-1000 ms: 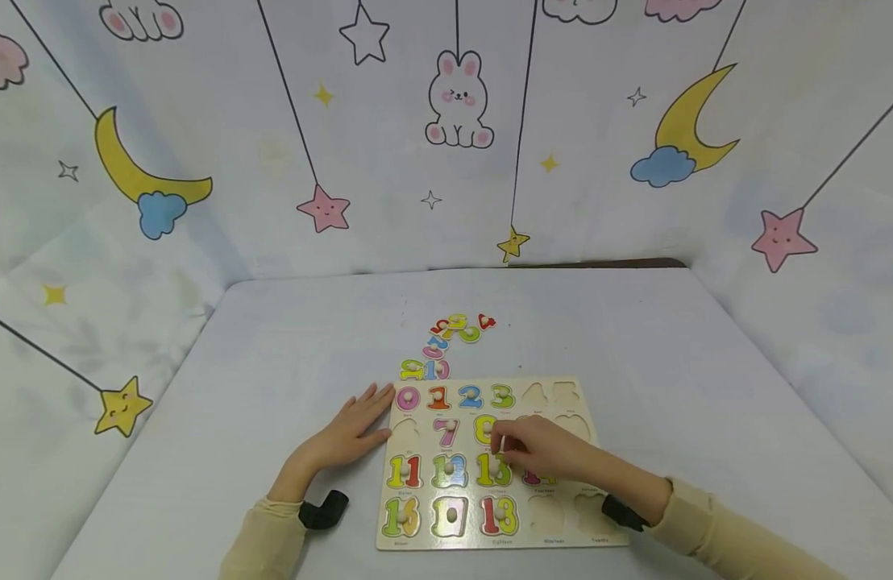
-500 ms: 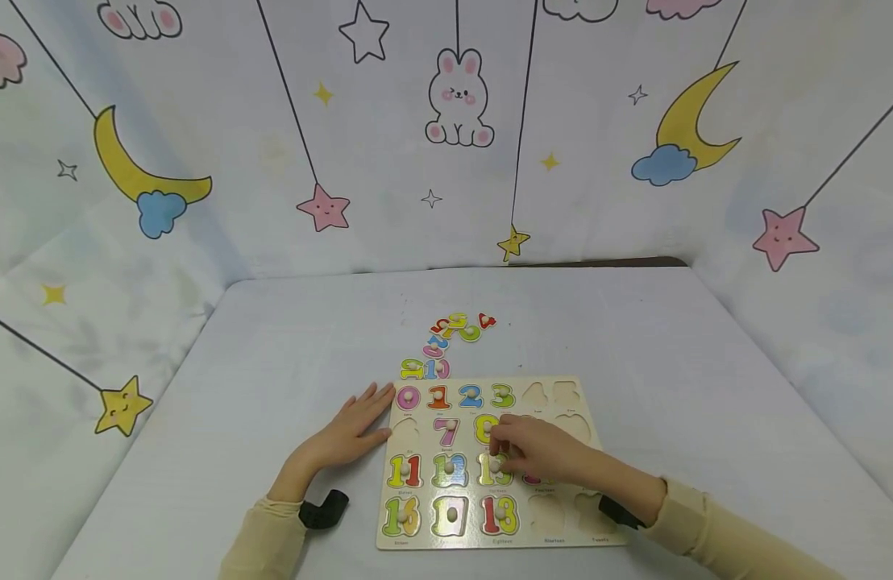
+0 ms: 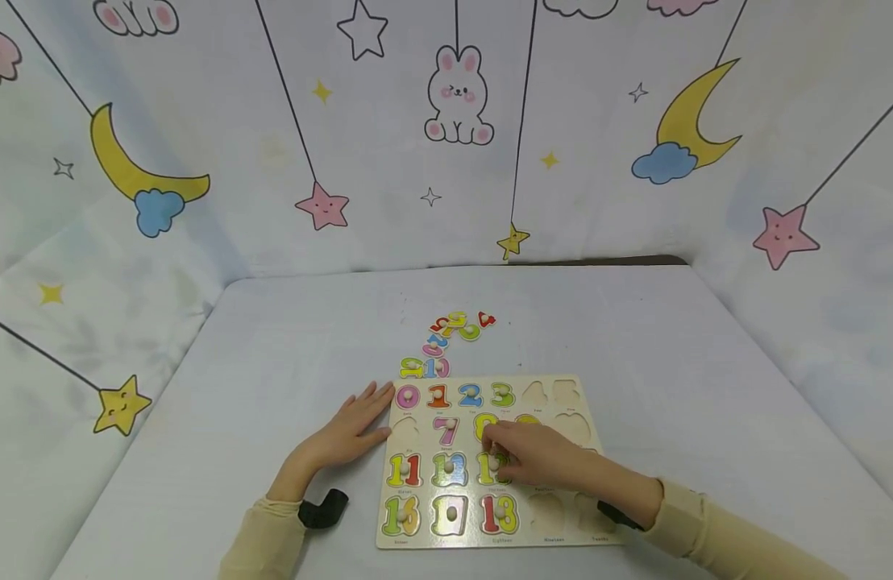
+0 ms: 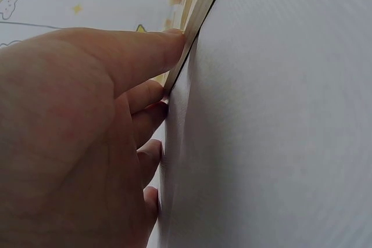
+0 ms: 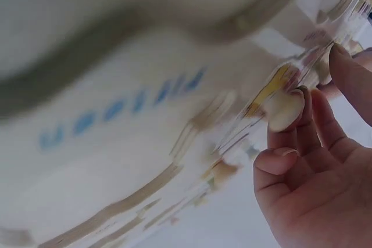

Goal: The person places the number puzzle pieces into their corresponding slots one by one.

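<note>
The right hand (image 3: pixel 541 456) pinches the knobbed green-and-yellow number 13 piece (image 3: pixel 483 470) beneath its fingertips, in the cream wooden board (image 3: pixel 426 532)'s third row; the left hand (image 3: pixel 345 435), fingers extended, contacts the board's left edge.

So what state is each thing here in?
Beige wooden number-puzzle board: flat on the white cloth-covered table, partly filled
Loose multicoloured number pieces: outside the board, some overlapping
Pink number 0 piece: in its recess
Yellow-and-green number 13 piece: in the board, partly hidden
Left bare hand: fingers extended, touching the board's edge
Right bare hand: curled fingers pinching the 13 piece
</note>
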A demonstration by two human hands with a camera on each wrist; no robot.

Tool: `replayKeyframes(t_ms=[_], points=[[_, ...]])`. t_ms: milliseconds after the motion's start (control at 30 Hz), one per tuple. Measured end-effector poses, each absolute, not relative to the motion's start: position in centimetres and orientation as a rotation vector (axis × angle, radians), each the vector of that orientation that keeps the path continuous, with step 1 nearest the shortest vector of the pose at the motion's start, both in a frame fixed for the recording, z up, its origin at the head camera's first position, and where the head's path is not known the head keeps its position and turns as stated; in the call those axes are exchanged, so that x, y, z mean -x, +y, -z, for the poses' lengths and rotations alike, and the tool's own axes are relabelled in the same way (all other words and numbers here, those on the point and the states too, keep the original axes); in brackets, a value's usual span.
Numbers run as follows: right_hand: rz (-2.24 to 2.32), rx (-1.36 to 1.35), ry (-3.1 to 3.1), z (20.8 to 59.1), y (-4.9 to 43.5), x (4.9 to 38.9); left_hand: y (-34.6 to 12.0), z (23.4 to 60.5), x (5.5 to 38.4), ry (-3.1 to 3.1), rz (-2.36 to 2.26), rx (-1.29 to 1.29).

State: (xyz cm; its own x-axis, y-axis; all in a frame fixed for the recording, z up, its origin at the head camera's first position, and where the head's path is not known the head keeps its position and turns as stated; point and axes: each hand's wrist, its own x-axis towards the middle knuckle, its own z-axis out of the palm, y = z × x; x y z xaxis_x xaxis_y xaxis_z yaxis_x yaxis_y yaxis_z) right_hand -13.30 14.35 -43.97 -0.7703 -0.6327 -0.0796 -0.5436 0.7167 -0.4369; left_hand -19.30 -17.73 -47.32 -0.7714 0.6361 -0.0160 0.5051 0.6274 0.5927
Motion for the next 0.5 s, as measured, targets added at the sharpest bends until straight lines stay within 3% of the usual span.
replayKeyframes(t_ms=[500], points=[[0.391,1.081,2.596,41.9,13.5,13.7,-17.7,47.5,19.2,2.623,-0.868,-0.945]])
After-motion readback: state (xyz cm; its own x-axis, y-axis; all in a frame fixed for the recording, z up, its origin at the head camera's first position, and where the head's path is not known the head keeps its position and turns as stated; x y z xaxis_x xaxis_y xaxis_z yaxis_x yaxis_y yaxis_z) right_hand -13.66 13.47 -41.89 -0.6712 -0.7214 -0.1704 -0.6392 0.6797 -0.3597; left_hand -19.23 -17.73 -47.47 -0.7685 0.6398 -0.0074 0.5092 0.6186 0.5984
